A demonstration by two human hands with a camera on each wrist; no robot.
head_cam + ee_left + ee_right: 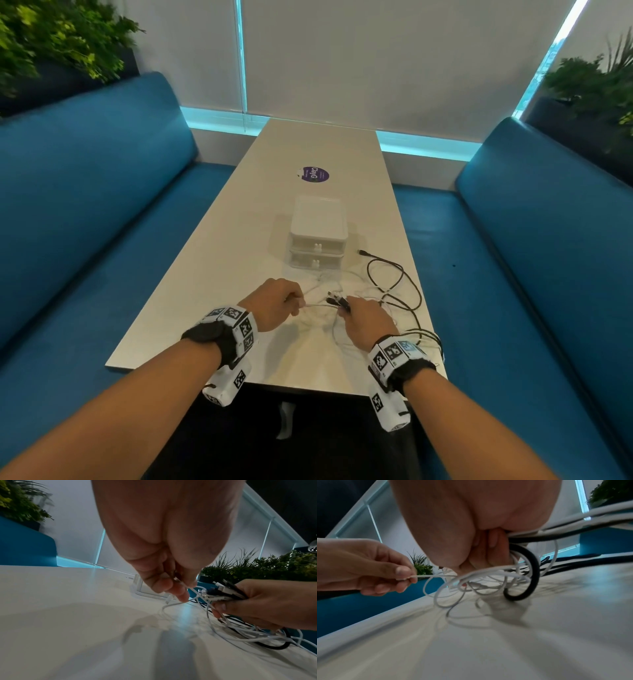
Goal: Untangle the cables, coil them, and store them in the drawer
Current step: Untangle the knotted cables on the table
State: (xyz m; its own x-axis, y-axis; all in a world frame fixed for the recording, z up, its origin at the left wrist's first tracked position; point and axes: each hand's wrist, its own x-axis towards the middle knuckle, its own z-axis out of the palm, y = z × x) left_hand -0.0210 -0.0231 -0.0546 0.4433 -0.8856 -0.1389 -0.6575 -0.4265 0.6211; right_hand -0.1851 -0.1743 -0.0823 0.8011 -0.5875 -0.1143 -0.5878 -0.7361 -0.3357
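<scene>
A tangle of thin white cables (356, 301) and a black cable (394, 274) lies on the white table (205, 308), in front of a small white two-drawer box (318, 236) whose drawers are closed. My left hand (274, 303) pinches the end of one white cable (185, 586) between thumb and fingers (402, 573). My right hand (368, 320) grips a bundle of black and white cable plugs (226, 593). Loops of white cable (471, 582) and a black loop (529, 574) hang below it down to the table.
A round purple sticker (313, 174) lies on the table beyond the box. Blue benches (102, 205) flank the table on both sides, with plants (58, 37) behind them. The black cable trails toward the table's right edge (428, 339).
</scene>
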